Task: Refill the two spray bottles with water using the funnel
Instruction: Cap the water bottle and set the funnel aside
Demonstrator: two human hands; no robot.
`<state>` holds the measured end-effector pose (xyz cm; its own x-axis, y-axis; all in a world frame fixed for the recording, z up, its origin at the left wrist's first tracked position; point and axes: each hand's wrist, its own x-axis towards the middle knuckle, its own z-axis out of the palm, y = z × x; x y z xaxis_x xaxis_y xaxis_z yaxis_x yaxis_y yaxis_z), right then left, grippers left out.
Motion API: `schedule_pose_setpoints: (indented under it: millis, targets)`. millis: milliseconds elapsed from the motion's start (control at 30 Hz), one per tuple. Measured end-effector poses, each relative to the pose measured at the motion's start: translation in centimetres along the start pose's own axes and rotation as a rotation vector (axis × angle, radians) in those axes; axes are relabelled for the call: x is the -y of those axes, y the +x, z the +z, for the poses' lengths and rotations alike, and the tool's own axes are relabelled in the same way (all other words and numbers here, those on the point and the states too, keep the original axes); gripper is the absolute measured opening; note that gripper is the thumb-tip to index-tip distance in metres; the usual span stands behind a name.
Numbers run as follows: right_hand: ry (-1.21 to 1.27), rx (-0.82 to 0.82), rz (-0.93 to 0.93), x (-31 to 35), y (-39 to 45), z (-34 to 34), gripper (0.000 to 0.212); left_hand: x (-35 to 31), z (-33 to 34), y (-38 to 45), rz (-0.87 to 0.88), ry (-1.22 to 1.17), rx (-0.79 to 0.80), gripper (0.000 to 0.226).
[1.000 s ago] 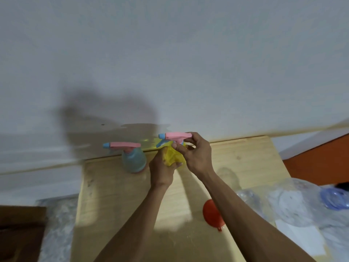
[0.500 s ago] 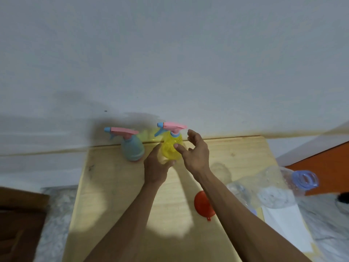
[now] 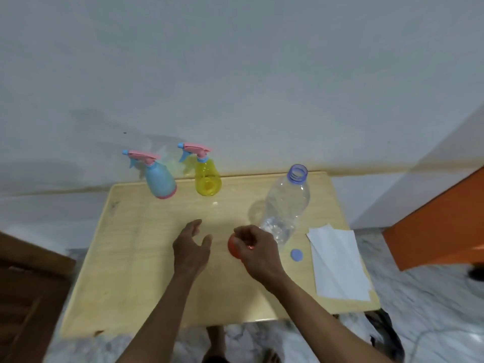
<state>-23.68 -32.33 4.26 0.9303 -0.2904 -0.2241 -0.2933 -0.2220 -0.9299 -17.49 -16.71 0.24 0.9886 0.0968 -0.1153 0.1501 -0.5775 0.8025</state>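
A blue spray bottle (image 3: 160, 181) and a yellow spray bottle (image 3: 207, 176), both with pink trigger heads screwed on, stand side by side at the far edge of the wooden table (image 3: 136, 258). An uncapped clear water bottle (image 3: 286, 205) stands to their right. My right hand (image 3: 255, 248) curls its fingers round the red funnel (image 3: 233, 248) in the middle of the table. My left hand (image 3: 192, 247) hovers relaxed just left of the funnel, holding nothing.
A blue bottle cap (image 3: 296, 255) lies right of my right hand. White paper sheets (image 3: 337, 265) cover the table's right side. A white wall rises behind the table. An orange surface (image 3: 440, 231) is at the right, brown wood (image 3: 28, 297) at the left.
Both hands let go of the yellow spray bottle and drew back to the table's middle. My right hand took hold of the red funnel. The camera tilted down.
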Motion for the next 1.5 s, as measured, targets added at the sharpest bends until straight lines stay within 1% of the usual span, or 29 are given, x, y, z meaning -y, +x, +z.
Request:
schedule_pose_setpoints:
  millis: [100,200,267,333,400,500,600,667,733,1000,1200,1267,1333,1400,1500]
  targets:
    - [-0.107,-0.035,0.016,-3.1,-2.1,-4.0,0.010,-1.8,2.0,-3.2,0.072,-0.087,0.010,0.054]
    - [-0.121,-0.174,0.121,-5.8,-2.3,-7.4,0.013,-5.0,3.7,-5.5,0.146,-0.202,0.067,0.066]
    - [-0.178,-0.256,0.159,-7.4,-1.7,-9.3,0.017,-7.5,4.6,-6.5,0.206,-0.301,0.100,0.078]
    - [-0.263,-0.273,0.175,-8.8,-0.9,-10.7,0.023,-10.0,5.3,-7.1,0.281,-0.370,0.115,0.091]
    - [-0.371,-0.237,0.203,-9.9,-0.2,-11.2,0.034,-12.3,5.5,-7.4,0.326,-0.405,0.112,0.097]
    - [-0.662,-0.167,0.219,-10.8,0.6,-11.2,0.041,-14.9,5.6,-7.3,0.350,-0.417,0.104,0.096]
    - [-0.805,-0.146,0.187,-11.4,0.8,-11.0,0.035,-15.8,5.9,-6.9,0.357,-0.397,0.094,0.088]
    - [-0.846,-0.144,0.166,-11.8,0.8,-10.8,0.028,-15.9,6.3,-6.7,0.354,-0.392,0.068,0.077]
    - [-0.862,-0.149,0.151,-12.2,0.8,-10.7,0.026,-15.8,6.5,-6.8,0.345,-0.397,0.045,0.071]
    - [-0.892,-0.129,0.092,-13.1,1.9,-10.6,0.027,-15.4,6.8,-6.7,0.365,-0.373,0.032,0.072]
    - [-0.997,-0.094,0.053,-13.3,2.0,-10.5,0.024,-15.3,6.9,-6.6,0.380,-0.371,0.028,0.072]
    - [-0.950,-0.125,0.057,-12.8,1.9,-10.8,0.024,-15.2,6.9,-6.7,0.379,-0.388,0.035,0.073]
    - [-0.822,-0.188,0.054,-11.4,2.1,-11.4,0.025,-15.1,6.9,-6.9,0.379,-0.406,0.041,0.074]
    - [-0.594,-0.263,0.015,-8.9,2.7,-12.5,0.025,-15.1,6.9,-6.9,0.383,-0.406,0.043,0.076]
    - [-0.220,-0.335,-0.151,-2.9,3.2,-15.2,0.030,-15.2,6.8,-7.0,0.362,-0.419,0.054,0.074]
